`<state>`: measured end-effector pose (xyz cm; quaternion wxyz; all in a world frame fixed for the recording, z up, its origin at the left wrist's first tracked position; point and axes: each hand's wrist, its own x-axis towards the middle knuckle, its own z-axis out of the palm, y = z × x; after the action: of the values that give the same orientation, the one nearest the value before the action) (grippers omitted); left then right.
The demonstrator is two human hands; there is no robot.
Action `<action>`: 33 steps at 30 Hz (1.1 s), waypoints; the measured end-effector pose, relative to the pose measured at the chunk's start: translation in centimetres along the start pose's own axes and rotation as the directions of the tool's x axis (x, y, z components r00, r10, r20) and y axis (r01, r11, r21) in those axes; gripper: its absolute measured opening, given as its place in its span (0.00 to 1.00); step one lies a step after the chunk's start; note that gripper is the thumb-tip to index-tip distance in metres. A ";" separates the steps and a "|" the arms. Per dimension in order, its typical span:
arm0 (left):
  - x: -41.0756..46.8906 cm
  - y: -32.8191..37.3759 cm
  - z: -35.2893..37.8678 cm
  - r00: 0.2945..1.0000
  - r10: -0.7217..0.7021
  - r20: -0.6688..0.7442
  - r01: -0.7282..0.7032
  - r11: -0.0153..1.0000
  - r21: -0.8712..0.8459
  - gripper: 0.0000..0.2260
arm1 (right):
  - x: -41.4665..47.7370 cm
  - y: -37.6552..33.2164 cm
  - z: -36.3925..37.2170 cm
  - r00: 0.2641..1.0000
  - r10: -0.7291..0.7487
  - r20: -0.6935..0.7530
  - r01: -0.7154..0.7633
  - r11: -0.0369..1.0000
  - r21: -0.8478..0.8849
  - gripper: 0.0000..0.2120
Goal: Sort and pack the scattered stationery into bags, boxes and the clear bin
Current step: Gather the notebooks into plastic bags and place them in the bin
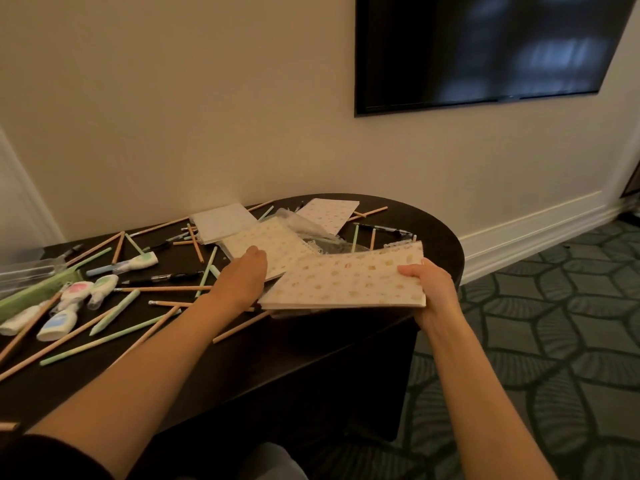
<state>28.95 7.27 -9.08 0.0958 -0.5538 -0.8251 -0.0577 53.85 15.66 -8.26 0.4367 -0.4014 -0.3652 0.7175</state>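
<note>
- the right hand [429,289] grips the right edge of a dotted spiral notebook [346,278], thumb on the cover and fingers curled under it. the notebook is tilted above the near right part of the dark table [242,358], with its wire spine on the far side.
- the left hand [242,275] is at the left corner of that notebook, thumb lying on a second dotted notebook [266,244] that sits flat on the table. its other fingers are hidden, so whether they grip or only rest cannot be told.
- a pale notebook [221,226] lies just behind the second one, and a fourth notebook [329,213] lies near the wall.
- a crumpled clear bag [304,226] sits between the notebooks.
- wood-coloured pencils [166,289] and mint-green pencils [114,336] are scattered across the table, many crossing each other.
- a black pen [166,278] lies left of the left hand; another pen [381,228] lies near the table's far right edge.
- several correction tapes [74,292] are clustered at the left, with one more [138,263] a little further back.
- a green box [31,294] and a clear bin [24,271] sit at the left edge, only partly in view.
- a dark screen [485,46] hangs on the wall above patterned carpet [554,341].
</note>
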 end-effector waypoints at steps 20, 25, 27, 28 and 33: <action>-1.9 -0.6 -1.4 0.985 0.175 0.012 -0.175 0.983 0.051 0.09 | 1.1 7.5 10.3 0.991 0.104 0.080 -0.103 0.995 -0.017 0.24; -1.0 -0.7 -0.3 0.984 0.139 0.110 -0.135 0.990 -0.039 0.21 | 2.0 7.7 9.8 0.968 0.196 0.154 -0.205 0.978 0.041 0.25; 0.1 -0.2 0.2 0.981 0.111 0.160 -0.105 0.993 -0.047 0.27 | 2.6 7.9 9.9 0.970 0.185 0.160 -0.198 0.978 0.068 0.25; 0.5 0.1 0.3 0.982 0.099 0.161 -0.096 0.995 -0.027 0.26 | 2.7 8.0 10.0 0.969 0.184 0.163 -0.199 0.977 0.081 0.25; 2.5 0.4 0.3 0.993 0.116 0.025 -0.115 0.992 -0.043 0.15 | 3.7 8.1 11.8 0.969 0.180 0.167 -0.200 0.974 0.109 0.26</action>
<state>28.40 9.69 -8.79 0.0764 -0.6031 -0.7916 -0.0615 39.47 14.18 -11.43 0.3602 -0.3493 -0.3124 0.8066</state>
